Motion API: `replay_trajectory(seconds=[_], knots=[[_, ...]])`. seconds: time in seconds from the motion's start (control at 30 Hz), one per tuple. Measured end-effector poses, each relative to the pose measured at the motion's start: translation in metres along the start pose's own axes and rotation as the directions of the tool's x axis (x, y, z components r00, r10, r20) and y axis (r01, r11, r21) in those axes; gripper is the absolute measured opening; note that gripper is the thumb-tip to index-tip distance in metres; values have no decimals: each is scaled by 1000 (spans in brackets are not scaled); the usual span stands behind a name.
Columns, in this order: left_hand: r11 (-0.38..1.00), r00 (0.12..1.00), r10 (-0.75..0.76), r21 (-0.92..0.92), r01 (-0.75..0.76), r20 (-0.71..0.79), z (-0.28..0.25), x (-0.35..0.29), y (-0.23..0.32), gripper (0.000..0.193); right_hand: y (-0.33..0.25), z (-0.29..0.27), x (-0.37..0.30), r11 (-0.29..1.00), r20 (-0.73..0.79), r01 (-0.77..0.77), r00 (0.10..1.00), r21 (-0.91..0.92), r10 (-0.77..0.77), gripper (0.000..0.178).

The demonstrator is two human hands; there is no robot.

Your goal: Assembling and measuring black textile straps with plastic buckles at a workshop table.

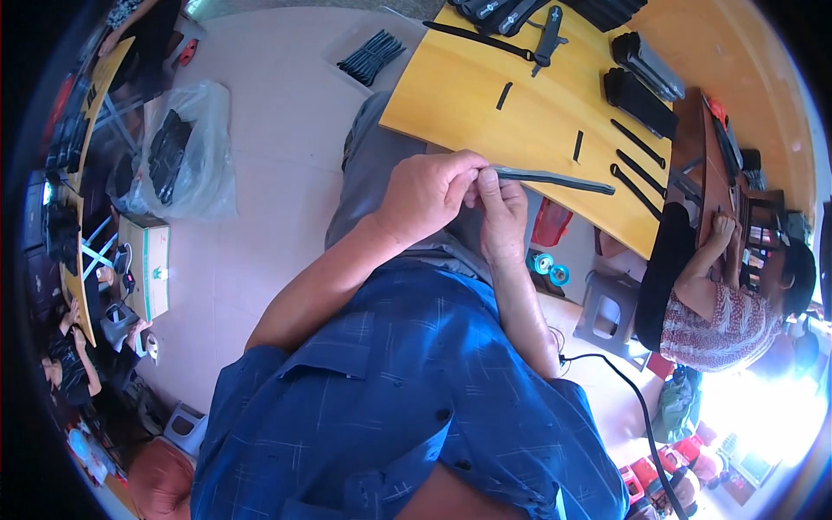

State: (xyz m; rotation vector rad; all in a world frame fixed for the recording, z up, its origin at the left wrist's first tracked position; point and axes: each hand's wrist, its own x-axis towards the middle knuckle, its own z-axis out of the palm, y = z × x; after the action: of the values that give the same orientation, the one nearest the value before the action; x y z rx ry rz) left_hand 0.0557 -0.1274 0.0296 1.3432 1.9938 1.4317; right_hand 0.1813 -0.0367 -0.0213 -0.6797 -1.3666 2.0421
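A long, narrow black strap (563, 179) is stretched out to the right in front of me, over the near edge of the yellow table (468, 108). My left hand (433, 191) pinches its left end, fingers closed. Close against it, my right hand (503, 208) grips the same strap between thumb and fingers. The strap's far end sticks out free past my right hand. On the tabletop lie two short black strips (504, 96) (578, 146) and several longer black straps with looped ends (637, 189).
Black bundles (640, 102) and strap parts (546, 39) sit at the table's back. A bin of black straps (371, 57) stands on the floor, left of the table. Further left is a clear plastic bag (195, 147). A co-worker (724, 321) sits at right, near a grey stool (607, 308).
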Motion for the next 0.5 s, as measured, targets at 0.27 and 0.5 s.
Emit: replay_trajectory(seconds=[0.27,0.5], knots=[[993,992,122,-5,-122,23,-3,1,2,15,-7,-8,-9,981,16,-13,1000,-194,17,31],[992,997,51,-117,-44,59,0,-4,-1,12,-15,-21,-10,935,149,87,988,-342,-38,21]])
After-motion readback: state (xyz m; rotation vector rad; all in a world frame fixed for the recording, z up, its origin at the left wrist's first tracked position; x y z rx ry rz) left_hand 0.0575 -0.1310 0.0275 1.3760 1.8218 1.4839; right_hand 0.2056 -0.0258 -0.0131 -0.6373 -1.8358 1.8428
